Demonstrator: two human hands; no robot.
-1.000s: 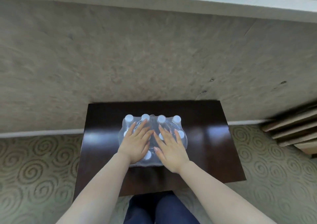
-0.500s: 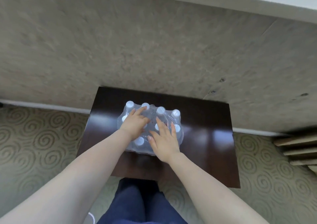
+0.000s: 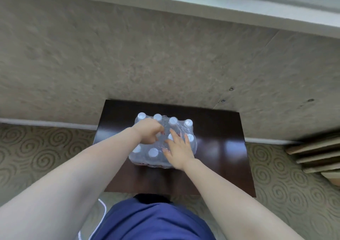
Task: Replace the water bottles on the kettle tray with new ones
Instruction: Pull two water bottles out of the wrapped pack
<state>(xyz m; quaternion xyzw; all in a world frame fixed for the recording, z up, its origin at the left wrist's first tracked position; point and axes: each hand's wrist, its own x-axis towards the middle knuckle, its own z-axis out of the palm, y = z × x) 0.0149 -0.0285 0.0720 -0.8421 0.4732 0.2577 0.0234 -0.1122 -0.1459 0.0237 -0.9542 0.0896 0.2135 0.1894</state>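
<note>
- Beige textured wall (image 3: 128, 55) fills most of my view, with a pale sill running across the top and swirl-patterned carpet (image 3: 36, 147) below; no kettle tray shows anywhere here.
- Against the wall stands a dark glossy side table (image 3: 220, 157), its top bare except for one load set near the middle, I judge so that it can be opened at a handy height.
- That load is a shrink-wrapped pack of water bottles (image 3: 147, 155), upright, white caps showing through the clear film; these would be the new bottles for the tray.
- My left hand (image 3: 150, 133) sits on top of the pack toward the far side, fingers curled together into a pinch on the film between the caps, which I read as the start of a tear.
- My right hand (image 3: 179, 149) lies flat on the pack's right half, fingers spread apart and pressing down, likely to steady the pack against that pull.
- Whether the film has already split under the left fingertips I cannot tell.
- Stacked wooden boards (image 3: 316, 153) sit at the right edge, well apart from the table.
</note>
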